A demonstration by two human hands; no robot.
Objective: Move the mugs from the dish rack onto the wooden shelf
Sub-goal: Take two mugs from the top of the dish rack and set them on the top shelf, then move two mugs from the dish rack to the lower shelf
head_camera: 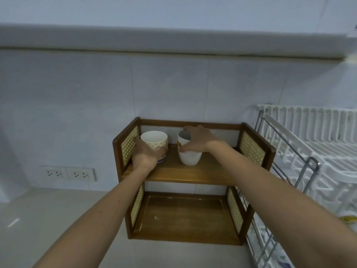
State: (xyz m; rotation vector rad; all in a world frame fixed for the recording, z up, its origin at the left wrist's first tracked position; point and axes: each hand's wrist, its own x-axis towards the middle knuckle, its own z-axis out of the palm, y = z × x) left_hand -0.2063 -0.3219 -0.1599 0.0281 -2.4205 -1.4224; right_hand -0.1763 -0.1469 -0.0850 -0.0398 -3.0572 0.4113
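Observation:
Two mugs stand upright on the top board of a small two-tier wooden shelf (193, 175) against the tiled wall. The left one is a cream mug (154, 139) with a printed pattern and a blue base; my left hand (146, 153) wraps around its front and left side. The right one is a plain white mug (190, 158) with a small yellow print near the rim; my right hand (197, 140) grips its rim from the right and above. The white dish rack (318, 140) stands to the right of the shelf, and no mugs show in its visible part.
The shelf's lower tier (185, 215) holds nothing. Two wall sockets (68, 174) sit low on the wall to the left. A grey countertop (38, 219) runs along the front and left. A ledge (173, 41) overhangs the wall above.

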